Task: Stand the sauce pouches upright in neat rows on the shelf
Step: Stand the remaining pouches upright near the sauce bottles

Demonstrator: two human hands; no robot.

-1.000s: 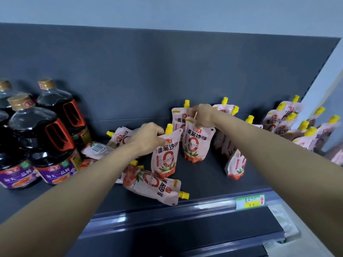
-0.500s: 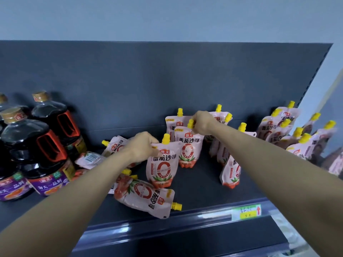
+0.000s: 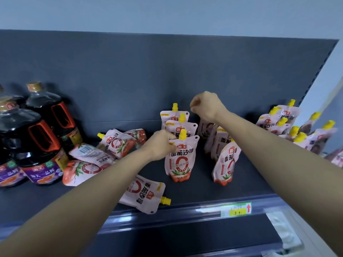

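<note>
Pink tomato sauce pouches with yellow caps sit on the dark shelf (image 3: 200, 184). Three stand upright in a row running backward; my left hand (image 3: 159, 144) grips the top left corner of the front pouch (image 3: 181, 160). The middle pouch (image 3: 182, 127) and back pouch (image 3: 171, 115) stand behind it. My right hand (image 3: 205, 106) hovers above and right of them, fingers curled, holding nothing. Another upright row (image 3: 225, 160) stands under my right forearm. Several pouches lie flat at the left (image 3: 118, 143), and one (image 3: 143, 193) lies near the front edge.
Large dark soy sauce bottles (image 3: 35, 143) with orange handles stand at the far left. A group of leaning pouches (image 3: 284, 123) fills the right end. A green and yellow price tag (image 3: 235, 209) sits on the shelf's front rail. The grey back panel rises behind.
My right hand let go of the middle pouch and rose above the row. The left hand slid the front pouch to the right, in line before the other two.
</note>
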